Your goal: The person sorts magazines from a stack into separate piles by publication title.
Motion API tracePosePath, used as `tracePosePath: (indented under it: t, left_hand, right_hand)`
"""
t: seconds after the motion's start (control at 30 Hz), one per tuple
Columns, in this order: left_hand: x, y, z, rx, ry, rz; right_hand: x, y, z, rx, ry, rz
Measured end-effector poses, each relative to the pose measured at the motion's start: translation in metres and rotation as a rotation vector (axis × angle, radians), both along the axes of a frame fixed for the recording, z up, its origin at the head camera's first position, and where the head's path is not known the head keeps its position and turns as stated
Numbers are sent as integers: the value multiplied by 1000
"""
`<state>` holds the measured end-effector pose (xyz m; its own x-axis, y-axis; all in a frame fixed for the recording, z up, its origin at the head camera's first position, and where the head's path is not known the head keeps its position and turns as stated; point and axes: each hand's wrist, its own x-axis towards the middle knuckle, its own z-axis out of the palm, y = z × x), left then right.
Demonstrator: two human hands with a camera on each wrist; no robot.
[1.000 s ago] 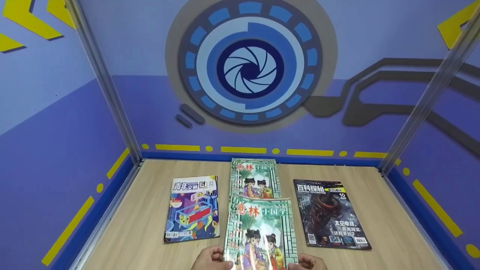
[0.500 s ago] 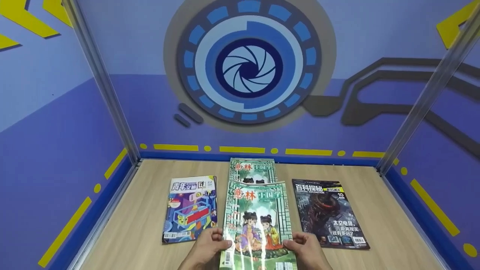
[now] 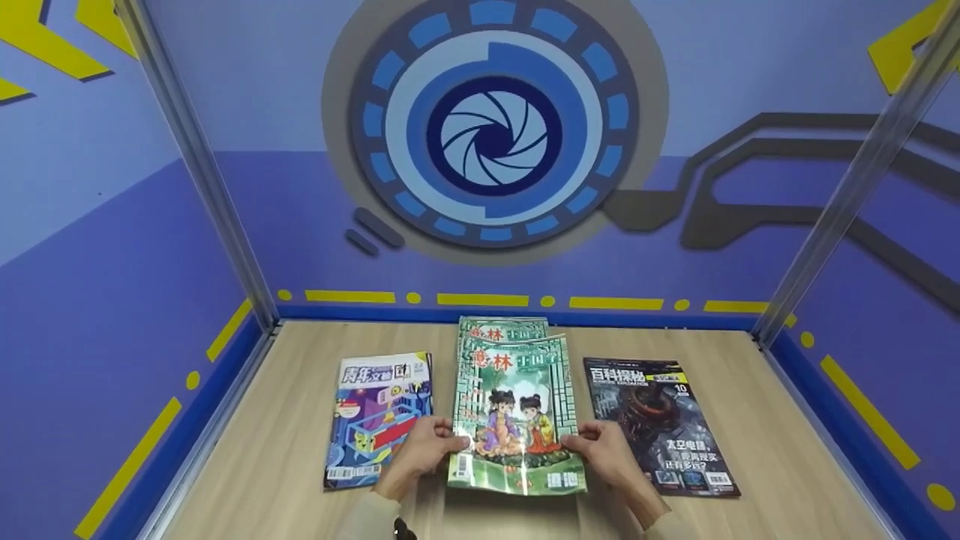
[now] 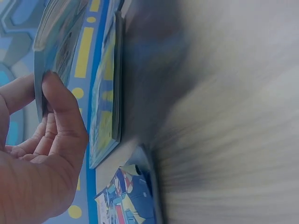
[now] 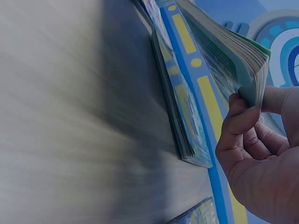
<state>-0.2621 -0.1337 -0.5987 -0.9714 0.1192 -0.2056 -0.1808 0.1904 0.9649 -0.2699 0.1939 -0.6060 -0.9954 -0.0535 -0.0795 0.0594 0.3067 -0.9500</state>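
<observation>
In the head view, a green magazine with two cartoon figures on its cover is held above the table by both hands. My left hand pinches its left edge, thumb on the cover. The right edge is pinched the same way by my right hand. Behind it lies a matching green magazine, mostly covered from sight. Both wrist views show a gap between the held magazine and the magazine on the table. Fingers curl against its underside in the right wrist view, where its page edges show.
A purple and blue magazine lies at the left, close to my left forearm. At the right lies a dark magazine. The wooden table ends at a blue back wall, with metal posts at its far corners.
Both hands have moved forward, away from me, carrying the green magazine toward the matching one. It now hides most of that one's cover. The side magazines stay in place.
</observation>
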Motion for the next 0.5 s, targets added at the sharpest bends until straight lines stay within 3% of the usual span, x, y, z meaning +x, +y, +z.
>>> tracePosePath:
  t: [0.2, 0.5]
  left_hand:
    - [-19, 3, 1, -15, 52, -10]
    - [-53, 4, -2, -90, 50, 14]
  right_hand:
    - [-24, -1, -6, 36, 43, -7]
    - [-62, -8, -10, 98, 41, -7]
